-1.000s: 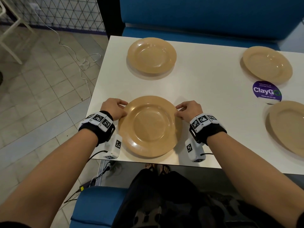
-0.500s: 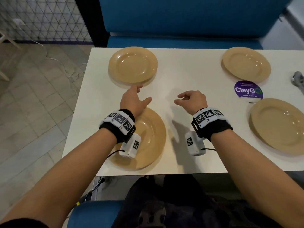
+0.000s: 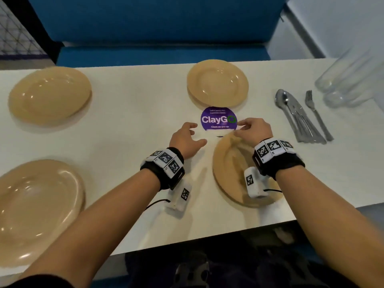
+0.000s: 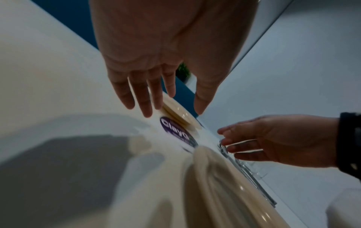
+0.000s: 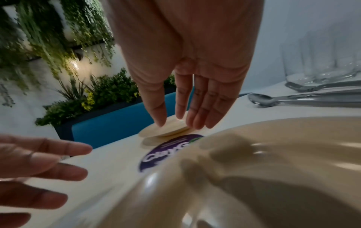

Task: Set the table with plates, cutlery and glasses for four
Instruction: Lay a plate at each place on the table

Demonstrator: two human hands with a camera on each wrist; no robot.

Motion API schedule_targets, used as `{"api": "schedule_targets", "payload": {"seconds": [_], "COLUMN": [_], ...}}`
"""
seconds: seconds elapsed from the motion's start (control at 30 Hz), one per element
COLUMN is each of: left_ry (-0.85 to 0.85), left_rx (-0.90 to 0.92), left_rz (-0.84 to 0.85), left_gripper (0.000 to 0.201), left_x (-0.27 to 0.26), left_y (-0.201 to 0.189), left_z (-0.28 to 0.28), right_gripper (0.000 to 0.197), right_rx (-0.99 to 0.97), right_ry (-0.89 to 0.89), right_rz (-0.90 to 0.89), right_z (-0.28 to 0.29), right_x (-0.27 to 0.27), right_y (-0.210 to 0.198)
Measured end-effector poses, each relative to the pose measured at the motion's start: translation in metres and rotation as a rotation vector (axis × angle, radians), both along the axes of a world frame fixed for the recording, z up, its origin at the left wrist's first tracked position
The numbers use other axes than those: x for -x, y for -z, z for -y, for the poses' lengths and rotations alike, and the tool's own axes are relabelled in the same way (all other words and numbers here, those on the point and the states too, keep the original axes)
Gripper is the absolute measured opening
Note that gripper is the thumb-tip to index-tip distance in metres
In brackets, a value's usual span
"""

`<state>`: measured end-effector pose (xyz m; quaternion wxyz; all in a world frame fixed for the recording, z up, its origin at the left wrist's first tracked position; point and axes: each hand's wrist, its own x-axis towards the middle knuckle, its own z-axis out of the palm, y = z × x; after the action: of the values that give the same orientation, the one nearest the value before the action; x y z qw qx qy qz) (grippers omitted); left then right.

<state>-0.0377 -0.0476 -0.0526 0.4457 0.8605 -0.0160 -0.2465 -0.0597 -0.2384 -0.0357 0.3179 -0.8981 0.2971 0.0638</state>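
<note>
Hands hovered side by side over the white table [image 3: 133, 113], both palms down and holding nothing. The left hand [image 3: 186, 140] hung above bare tabletop just left of the near right plate [image 3: 230, 163], its fingers spread and nearly straight, thumb held off to the side, as the left wrist view showed. The right hand [image 3: 254, 129] hung over the far rim of that plate, fingers loosely extended and slightly apart, fingertips near the purple round sticker [image 3: 218, 119]; whether they touched the plate could not be told.

Four tan plates lay on the table: the far right plate [image 3: 217, 83] just beyond the sticker, the far left plate [image 3: 48, 93], and the near left plate [image 3: 37, 206] by the table edge. Right of the plates lay a bundle of spoons and forks [image 3: 299, 117], with a single fork [image 3: 316, 113] beside it. Clear glasses [image 3: 349, 80] stood blurred at the far right corner.
</note>
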Motion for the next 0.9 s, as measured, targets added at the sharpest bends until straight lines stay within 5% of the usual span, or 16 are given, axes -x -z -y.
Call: {"api": "schedule_targets", "payload": {"seconds": [0.3,0.9], "left_ry": [-0.011,-0.058], "left_rx": [-0.130,-0.138], "left_rz": [-0.053,-0.048], "left_gripper": [0.046,0.034], "left_x": [0.022,0.038], "left_y": [0.021,0.035], "left_z": [0.067,0.063], "right_gripper": [0.053,0.034], "right_rx": [0.168,0.057], "right_ry": [-0.106,-0.133], "right_rz": [-0.120,-0.113], "right_z": [0.095,0.111], "right_x": [0.017,0.052], "right_y": [0.032,0.042]}}
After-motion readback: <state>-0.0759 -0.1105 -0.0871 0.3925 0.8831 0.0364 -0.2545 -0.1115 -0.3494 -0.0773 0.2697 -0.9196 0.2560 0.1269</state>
